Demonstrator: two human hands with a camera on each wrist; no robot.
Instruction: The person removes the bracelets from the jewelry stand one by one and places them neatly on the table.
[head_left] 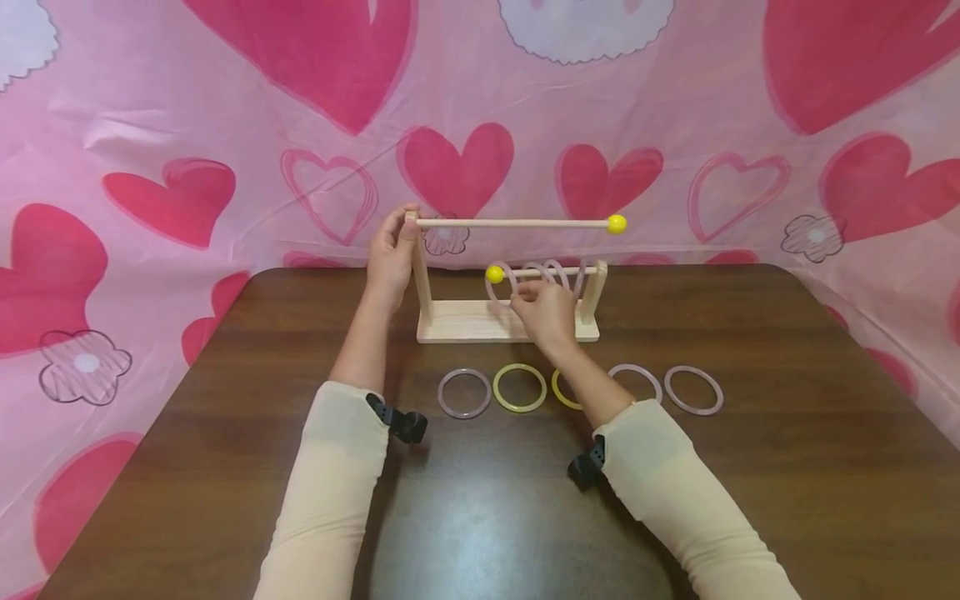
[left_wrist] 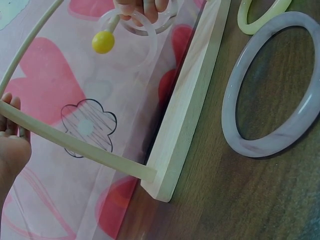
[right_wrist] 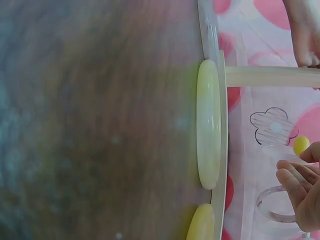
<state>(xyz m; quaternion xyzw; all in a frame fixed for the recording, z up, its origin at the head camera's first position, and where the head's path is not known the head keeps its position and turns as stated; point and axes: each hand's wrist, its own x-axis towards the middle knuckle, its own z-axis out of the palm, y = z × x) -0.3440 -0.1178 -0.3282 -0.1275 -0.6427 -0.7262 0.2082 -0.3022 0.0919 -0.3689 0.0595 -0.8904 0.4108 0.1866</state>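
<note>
While the left arm reaches up from the frame's lower left, the left hand (head_left: 390, 258) grips the top of the tall post (head_left: 422, 275) of a wooden stand (head_left: 476, 321) at upper centre. Right of it, near the yellow ball (head_left: 494, 274) on the lower bar (head_left: 531, 272), the right hand (head_left: 546, 315), its arm slanting from lower right, pinches a pale ring (head_left: 514, 278) narrowly between thumb and fingers. Other rings hang farther right along that bar.
</note>
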